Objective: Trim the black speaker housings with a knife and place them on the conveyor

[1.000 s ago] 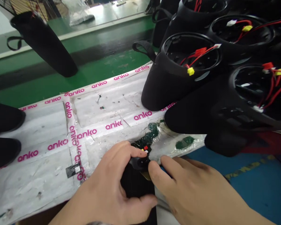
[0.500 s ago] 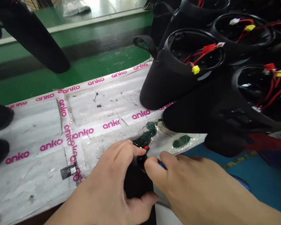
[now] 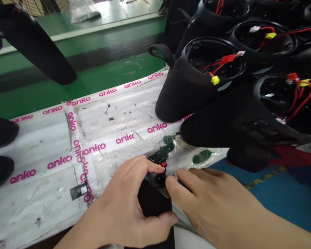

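Observation:
My left hand is closed around a small black part at the near edge of the white taped mat, thumb below it and forefinger curled over its top. A tiny red and yellow connector shows at the part's upper end. My right hand comes in from the right, its thumb and forefinger pinched at the same end of the part, beside the connector. What the right fingertips grip is hidden.
Several black cone-shaped housings with red wires and yellow plugs lie stacked at the right. Another black housing lies on the green belt at the upper left. Dark green smears mark the mat. A blue surface lies right.
Both hands have stayed on the black part with only slight finger shifts. The view has wobbled a little.

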A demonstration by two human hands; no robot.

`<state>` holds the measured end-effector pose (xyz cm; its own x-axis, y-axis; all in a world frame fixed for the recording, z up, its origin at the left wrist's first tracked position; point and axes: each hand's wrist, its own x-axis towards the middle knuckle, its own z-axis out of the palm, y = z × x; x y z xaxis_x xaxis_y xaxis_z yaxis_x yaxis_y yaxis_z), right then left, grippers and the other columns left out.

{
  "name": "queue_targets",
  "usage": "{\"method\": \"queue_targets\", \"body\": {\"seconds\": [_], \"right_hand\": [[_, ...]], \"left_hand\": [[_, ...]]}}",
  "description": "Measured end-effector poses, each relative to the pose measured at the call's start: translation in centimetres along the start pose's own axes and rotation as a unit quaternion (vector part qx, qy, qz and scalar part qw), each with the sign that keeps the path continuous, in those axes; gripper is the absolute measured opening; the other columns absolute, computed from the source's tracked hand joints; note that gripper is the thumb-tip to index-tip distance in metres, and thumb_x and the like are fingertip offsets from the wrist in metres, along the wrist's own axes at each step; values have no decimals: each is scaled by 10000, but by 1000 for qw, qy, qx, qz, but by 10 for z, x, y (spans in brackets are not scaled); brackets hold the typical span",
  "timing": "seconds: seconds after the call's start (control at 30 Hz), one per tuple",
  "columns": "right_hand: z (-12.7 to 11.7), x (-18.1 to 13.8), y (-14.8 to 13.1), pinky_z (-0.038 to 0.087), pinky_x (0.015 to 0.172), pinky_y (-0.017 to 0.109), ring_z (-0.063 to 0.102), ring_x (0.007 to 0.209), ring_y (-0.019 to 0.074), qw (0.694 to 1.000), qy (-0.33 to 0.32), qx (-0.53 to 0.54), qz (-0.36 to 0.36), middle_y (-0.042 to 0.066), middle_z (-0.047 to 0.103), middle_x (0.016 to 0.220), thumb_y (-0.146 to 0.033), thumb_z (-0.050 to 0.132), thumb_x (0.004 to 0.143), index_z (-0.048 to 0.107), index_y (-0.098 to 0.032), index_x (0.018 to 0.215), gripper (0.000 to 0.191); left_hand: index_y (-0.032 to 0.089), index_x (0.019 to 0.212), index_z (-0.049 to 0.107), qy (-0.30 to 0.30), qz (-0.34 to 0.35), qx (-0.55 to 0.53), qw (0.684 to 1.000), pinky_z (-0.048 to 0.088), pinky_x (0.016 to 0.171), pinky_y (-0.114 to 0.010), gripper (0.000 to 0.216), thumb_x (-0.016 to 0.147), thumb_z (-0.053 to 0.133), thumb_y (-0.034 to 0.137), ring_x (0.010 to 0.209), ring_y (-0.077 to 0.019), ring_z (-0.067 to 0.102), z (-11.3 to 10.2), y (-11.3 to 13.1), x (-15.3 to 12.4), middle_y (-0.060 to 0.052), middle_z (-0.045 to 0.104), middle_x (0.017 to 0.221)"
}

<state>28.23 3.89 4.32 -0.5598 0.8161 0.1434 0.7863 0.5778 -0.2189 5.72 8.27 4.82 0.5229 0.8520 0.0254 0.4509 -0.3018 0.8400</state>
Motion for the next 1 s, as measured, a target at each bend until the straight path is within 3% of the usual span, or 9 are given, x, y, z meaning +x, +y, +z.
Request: {"method": "queue_targets", "body": {"seconds": [0.2, 0.37, 0.57, 0.8, 1.0], "right_hand": [[-11, 10, -2, 254, 498, 380, 469, 487, 190, 1000, 0, -21, 3, -59, 556, 698, -113, 553, 564, 488, -293, 1026, 500], [-6, 8, -2, 240, 528, 402, 451, 513, 202, 1000, 18, -20, 10, -57, 553, 712, -123, 582, 580, 470, -306, 1037, 505], [-9, 8, -5, 227, 502, 369, 463, 463, 179, 999, 17, -11, 30, -75, 563, 669, -131, 555, 506, 458, -299, 989, 520], [-23, 23, 1, 207, 486, 348, 494, 417, 170, 998, -51, 27, 9, -80, 557, 609, -88, 595, 491, 443, -294, 859, 448], [-35, 32, -1, 179, 502, 340, 559, 446, 216, 985, -173, 3, 9, -57, 580, 592, -49, 643, 543, 462, -295, 809, 405]], "left_hand": [[330, 1154, 545, -2, -1, -7, 1000, 625, 862, -383, 680, 565, 845, 174, 855, -200, 758, 1, -3, -3, 66, 701, 1008], [328, 1153, 552, -8, -11, -20, 1000, 624, 848, -394, 665, 574, 835, 168, 851, -215, 760, 0, -3, 0, 56, 703, 1005], [342, 1194, 519, 3, 12, -12, 1000, 632, 849, -381, 705, 580, 823, 177, 903, -233, 782, 1, -4, -1, 47, 709, 1020], [338, 1215, 486, -1, 21, 31, 999, 650, 851, -418, 724, 589, 832, 223, 909, -256, 794, -1, -5, -1, 29, 725, 1053], [283, 1113, 554, -16, -3, 33, 999, 663, 868, -464, 512, 662, 794, 245, 821, -245, 783, 1, 4, 4, 19, 749, 979]]}}
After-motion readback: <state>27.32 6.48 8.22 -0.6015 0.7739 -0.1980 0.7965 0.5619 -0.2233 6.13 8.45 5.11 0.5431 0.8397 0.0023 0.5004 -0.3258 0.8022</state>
